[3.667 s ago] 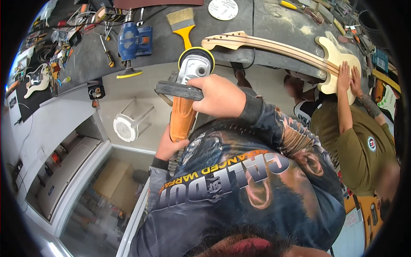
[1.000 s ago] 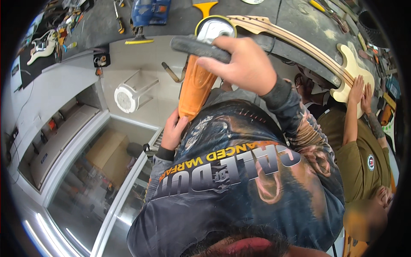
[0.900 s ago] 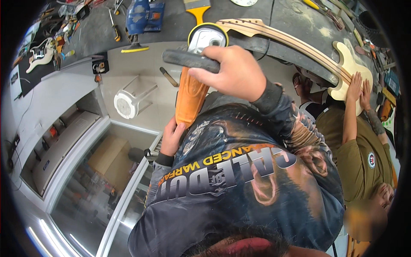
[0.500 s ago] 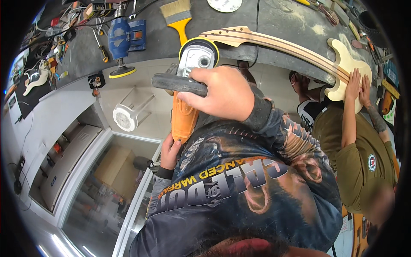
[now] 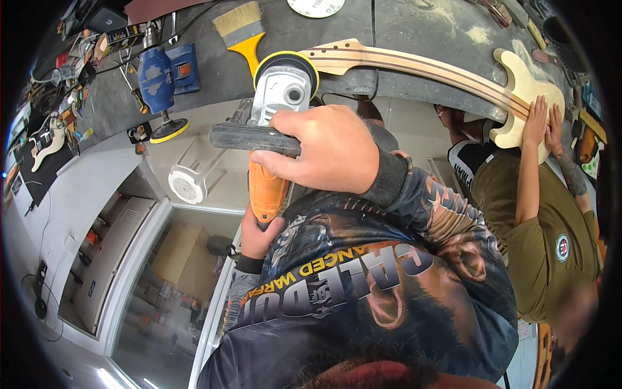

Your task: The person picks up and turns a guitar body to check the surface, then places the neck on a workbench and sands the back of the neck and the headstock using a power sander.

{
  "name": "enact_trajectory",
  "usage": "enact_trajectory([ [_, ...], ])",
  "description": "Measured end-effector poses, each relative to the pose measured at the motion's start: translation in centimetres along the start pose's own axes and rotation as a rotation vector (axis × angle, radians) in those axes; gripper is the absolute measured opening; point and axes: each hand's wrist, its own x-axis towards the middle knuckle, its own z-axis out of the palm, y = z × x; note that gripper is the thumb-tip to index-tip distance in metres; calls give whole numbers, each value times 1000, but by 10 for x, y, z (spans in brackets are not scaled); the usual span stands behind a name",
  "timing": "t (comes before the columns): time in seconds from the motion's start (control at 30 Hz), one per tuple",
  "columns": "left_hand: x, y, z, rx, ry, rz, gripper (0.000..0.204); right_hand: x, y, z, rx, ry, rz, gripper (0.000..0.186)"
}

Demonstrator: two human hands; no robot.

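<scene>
The orange power tool (image 5: 267, 188) is held between right hand (image 5: 330, 148), on its black handle (image 5: 246, 137), and left hand (image 5: 258, 236), at its tail; seemingly tilted since a second ago, it appears kept controlled.

We see a dark grey bench (image 5: 343, 34), and directly on it there lies a wide brush (image 5: 243, 37). Left of the brush we find a blue drill (image 5: 156, 81); right of it, a white round disc (image 5: 316, 6), a pale wooden guitar (image 5: 447, 78) and some light dust (image 5: 478, 35).
</scene>
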Motion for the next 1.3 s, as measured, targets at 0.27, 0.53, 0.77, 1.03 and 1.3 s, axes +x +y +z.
enact_trajectory([
  [0.27, 28, 2, 10, 230, 130, -14, 46, 6, 17, -7, 10, 104, -14, 51],
  [0.53, 46, 15, 13, 246, 111, 27, 42, 5, 32, -12, 10, 170, 14, 52],
  [0.77, 50, 18, 15, 257, 98, 25, 42, 6, 35, -16, 12, 166, 42, 52],
  [1.03, 52, 17, 15, 248, 73, 9, 44, 7, 35, -18, 4, 162, 47, 51],
  [1.3, 55, 20, 18, 244, 53, 10, 40, 4, 38, -25, 4, 150, 68, 53],
])
